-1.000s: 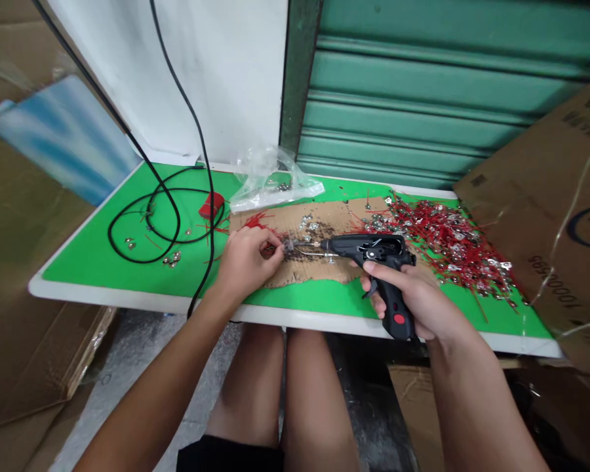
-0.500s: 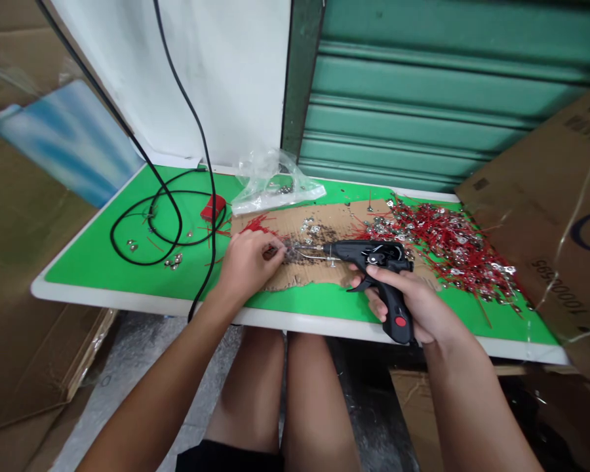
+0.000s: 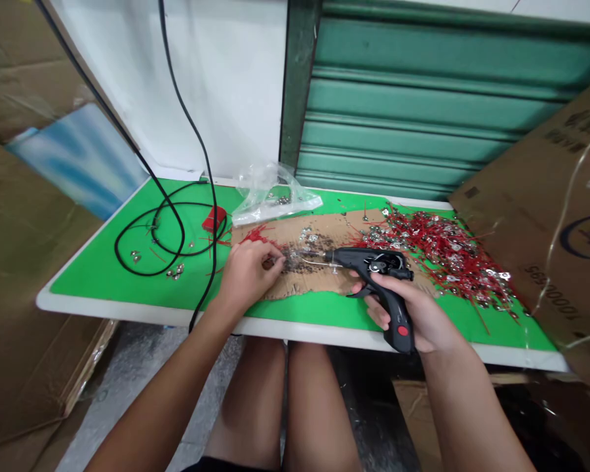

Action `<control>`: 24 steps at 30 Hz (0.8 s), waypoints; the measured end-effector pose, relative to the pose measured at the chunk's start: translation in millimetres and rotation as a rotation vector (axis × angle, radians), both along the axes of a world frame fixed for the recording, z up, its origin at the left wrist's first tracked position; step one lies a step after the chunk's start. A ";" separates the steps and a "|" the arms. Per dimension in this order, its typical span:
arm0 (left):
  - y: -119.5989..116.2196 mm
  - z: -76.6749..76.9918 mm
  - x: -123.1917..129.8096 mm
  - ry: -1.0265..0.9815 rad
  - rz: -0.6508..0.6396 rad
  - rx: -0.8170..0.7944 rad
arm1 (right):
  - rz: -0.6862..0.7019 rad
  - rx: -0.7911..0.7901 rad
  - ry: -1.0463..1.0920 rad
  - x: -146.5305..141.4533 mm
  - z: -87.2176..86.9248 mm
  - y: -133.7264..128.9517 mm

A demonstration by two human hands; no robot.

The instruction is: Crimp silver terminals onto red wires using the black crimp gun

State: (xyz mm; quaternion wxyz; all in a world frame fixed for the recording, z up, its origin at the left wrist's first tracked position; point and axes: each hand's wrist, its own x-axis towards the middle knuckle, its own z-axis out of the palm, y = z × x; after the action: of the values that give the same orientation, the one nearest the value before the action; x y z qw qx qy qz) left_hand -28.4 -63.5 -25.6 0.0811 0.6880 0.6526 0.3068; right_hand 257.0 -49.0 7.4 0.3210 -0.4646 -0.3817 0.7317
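Observation:
My right hand [image 3: 415,305] is wrapped round the handle of a black soldering gun [image 3: 356,255], with fingers by its trigger. Its metal tip and a thin bent feed tube point left, toward my left fingertips. My left hand [image 3: 250,270] is closed in a pinch beside the tip; what it pinches is too small and hidden to make out. Thin smoke seems to hang at the tip. Below lies a scorched cardboard sheet [image 3: 305,283] with several small metal pieces [image 3: 309,235]. Cut red wires [image 3: 256,233] lie behind my left hand.
A big pile of red wires with metal tabs [image 3: 447,252] covers the right of the green table [image 3: 93,275]. A clear plastic bag [image 3: 275,203] is at the back. Left are a red block [image 3: 214,218], loose metal pieces [image 3: 176,271] and a looping black cable [image 3: 117,246]. Cardboard boxes [image 3: 560,262] flank the table.
The view has tilted up a little, so the table sits slightly lower. Both hands keep nearly the same places, the soldering gun's tip still at my left fingertips.

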 end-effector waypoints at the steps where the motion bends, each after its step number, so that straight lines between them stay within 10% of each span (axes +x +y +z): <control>1: 0.0 0.2 0.0 -0.003 0.000 0.000 | -0.014 -0.002 0.052 1.5 -0.4 -0.1; 24: -0.6 -5.0 1.2 0.017 -0.031 0.002 | -0.082 0.092 0.712 39.7 -28.8 -5.2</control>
State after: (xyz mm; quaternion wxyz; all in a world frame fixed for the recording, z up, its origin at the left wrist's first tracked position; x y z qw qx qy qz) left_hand -27.2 -64.1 -30.7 0.0797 0.7005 0.6425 0.3002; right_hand 296.7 -54.2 -21.4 0.4835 -0.1805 -0.2593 0.8163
